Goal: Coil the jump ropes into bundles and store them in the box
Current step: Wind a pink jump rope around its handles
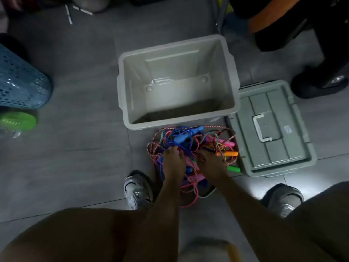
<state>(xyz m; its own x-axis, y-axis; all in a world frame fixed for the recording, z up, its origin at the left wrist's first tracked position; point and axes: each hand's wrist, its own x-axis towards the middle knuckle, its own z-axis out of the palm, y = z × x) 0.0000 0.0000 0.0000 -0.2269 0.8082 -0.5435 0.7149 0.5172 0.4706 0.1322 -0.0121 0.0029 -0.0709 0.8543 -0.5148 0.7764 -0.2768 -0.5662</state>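
A tangled heap of jump ropes (190, 140) in blue, pink, red and striped cord lies on the floor just in front of the grey box (130, 110), which stands open with nothing inside. Blue, orange (229, 153) and green (234, 169) handles stick out of the heap. My left hand (173, 163) is dug into the left side of the pile, fingers curled among the cords. My right hand (211, 163) is dug into the right side, fingers curled round cords too.
The box's grey lid (272, 133) lies on the floor to the right of the box. A blue perforated basket (20, 84) and a green item (17, 121) are at the left. My shoes (137, 190) flank the pile. Another person stands at the top right.
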